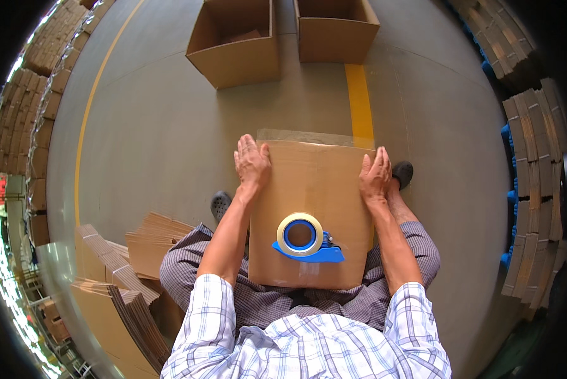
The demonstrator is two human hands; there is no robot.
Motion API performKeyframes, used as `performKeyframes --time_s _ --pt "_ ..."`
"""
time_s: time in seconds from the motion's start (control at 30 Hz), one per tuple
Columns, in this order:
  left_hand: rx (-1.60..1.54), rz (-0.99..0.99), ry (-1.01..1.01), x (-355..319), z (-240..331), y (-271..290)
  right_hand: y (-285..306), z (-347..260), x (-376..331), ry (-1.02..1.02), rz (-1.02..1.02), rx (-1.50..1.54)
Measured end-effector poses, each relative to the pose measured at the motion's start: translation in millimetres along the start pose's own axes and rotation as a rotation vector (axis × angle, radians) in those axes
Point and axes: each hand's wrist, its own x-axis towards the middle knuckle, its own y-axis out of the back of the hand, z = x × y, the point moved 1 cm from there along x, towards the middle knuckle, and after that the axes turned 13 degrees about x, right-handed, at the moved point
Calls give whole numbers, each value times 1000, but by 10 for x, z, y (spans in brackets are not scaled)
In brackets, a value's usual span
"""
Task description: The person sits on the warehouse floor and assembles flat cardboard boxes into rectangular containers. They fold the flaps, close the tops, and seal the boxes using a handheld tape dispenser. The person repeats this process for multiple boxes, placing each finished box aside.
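Note:
A brown cardboard box (315, 189) stands between my knees, its flat face turned up. Clear packing tape (315, 136) runs along its far edge and sticks out past it. My left hand (253, 163) presses on the box's far left corner, fingers stretched out. At the far right corner lies my right hand (376, 174), its fingers extended along the side edge. On the near half of the box rests a blue tape dispenser (315, 254) carrying a roll of tape (283, 234); neither hand touches it.
Two open cardboard boxes (245, 63) (337, 41) stand on the floor ahead. Flattened cartons (132, 316) are stacked at my near left. Bundled cardboard stacks line the left (24, 120) and the right (536, 189). Yellow lines (359, 95) mark the grey floor.

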Motion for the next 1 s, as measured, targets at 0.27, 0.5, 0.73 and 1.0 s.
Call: performKeyframes --time_s 0.27,0.5,0.73,1.0 --pt "151 165 -871 -257 740 6 -339 -631 -125 477 -258 138" --pt "142 24 -709 43 1061 2 -499 -727 203 338 -226 284" --pt "233 -173 -348 244 1086 -144 -536 -747 477 31 -447 147" --pt "153 368 244 227 509 89 -221 -9 441 -404 161 52"
